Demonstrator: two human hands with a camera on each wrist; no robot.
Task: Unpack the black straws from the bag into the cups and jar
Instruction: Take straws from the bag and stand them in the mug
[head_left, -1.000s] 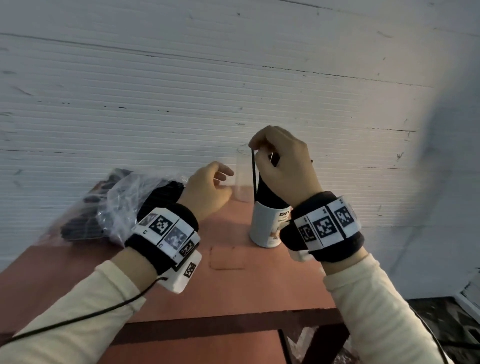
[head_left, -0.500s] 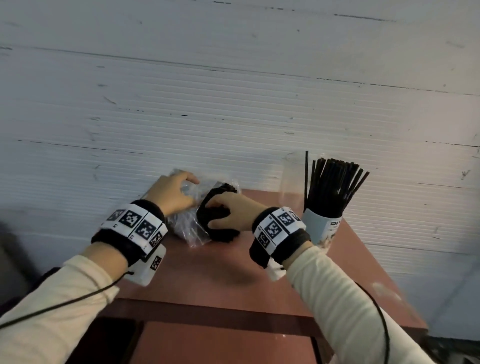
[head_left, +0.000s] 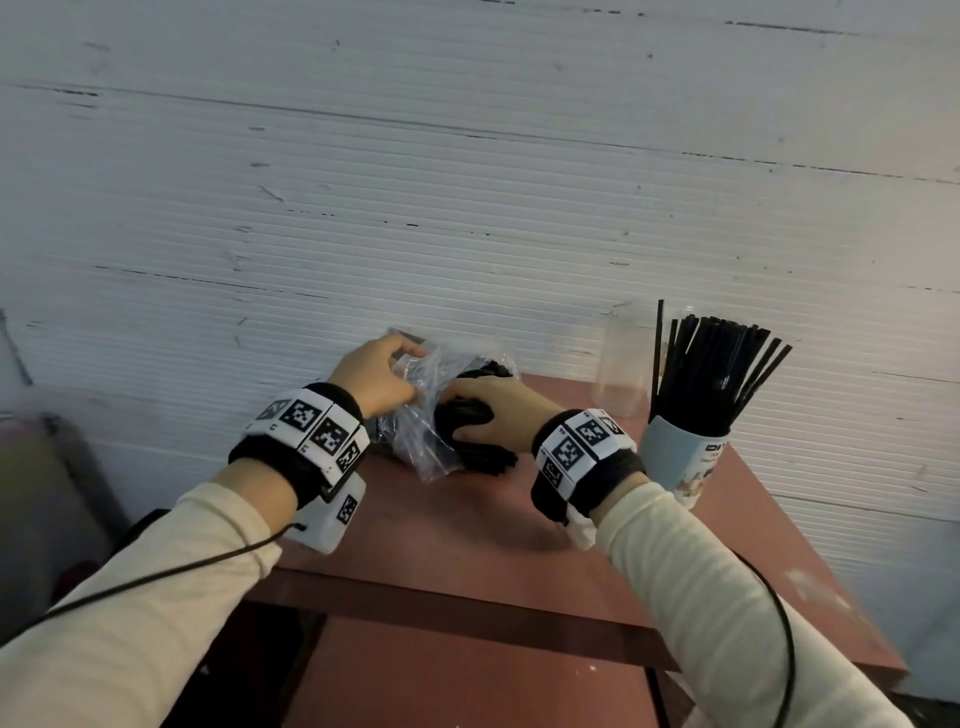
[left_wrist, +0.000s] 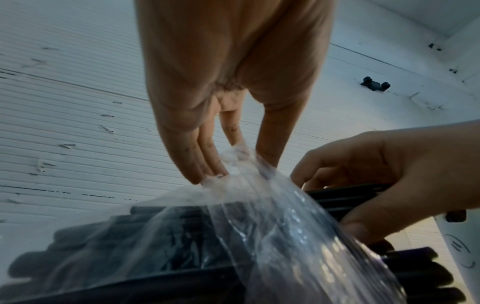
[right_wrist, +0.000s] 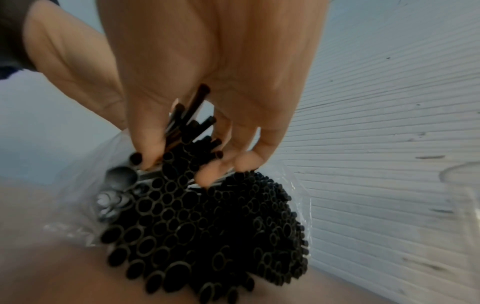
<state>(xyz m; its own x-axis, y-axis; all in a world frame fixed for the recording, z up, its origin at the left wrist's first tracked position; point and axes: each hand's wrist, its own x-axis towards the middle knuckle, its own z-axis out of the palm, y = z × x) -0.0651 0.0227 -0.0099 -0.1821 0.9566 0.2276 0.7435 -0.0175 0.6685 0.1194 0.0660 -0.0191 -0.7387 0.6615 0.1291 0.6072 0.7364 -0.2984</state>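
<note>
A clear plastic bag (head_left: 415, 431) full of black straws (right_wrist: 207, 226) lies on the red table (head_left: 467, 530) against the wall. My left hand (head_left: 408, 371) pinches the bag's film near its top (left_wrist: 233, 162). My right hand (head_left: 457, 413) is at the bag's open mouth, its fingers curled round several straws (right_wrist: 192, 127) at the top of the bundle. At the right stands a white paper cup (head_left: 680, 457) packed with upright black straws (head_left: 717, 364). Behind it is a clear cup (head_left: 621, 364) with a single straw (head_left: 658, 353) beside it.
The white ribbed wall (head_left: 467, 208) runs close behind the table. The table's front edge (head_left: 441, 603) lies below my wrists, with bare tabletop in between. Dim clutter sits at the far left on the floor (head_left: 41, 493).
My right hand left the paper cup of straws and went left to the bag's mouth. My left hand moved onto the bag. The head view swung left.
</note>
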